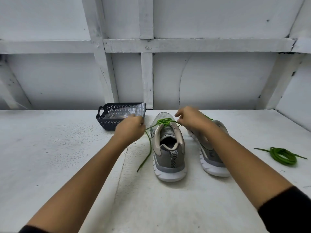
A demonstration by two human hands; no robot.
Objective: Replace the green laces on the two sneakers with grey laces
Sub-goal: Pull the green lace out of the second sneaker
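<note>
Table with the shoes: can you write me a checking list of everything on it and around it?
Surface: white table, speckled and scuffed.
Job's things: laced sneaker, heel toward the camera, green lace in its front eyelets, one end trailing on the table; second sneaker beside it, partly behind the right forearm; coiled green lace lying apart at the right; grey laces not seen.
Clutter: dark basket holding clear plastic.
Hands: left hand and right hand each hold the green lace, one on either side of the laced sneaker.
Cables: nothing seen.
Surroundings: white panelled wall behind the table.
</note>
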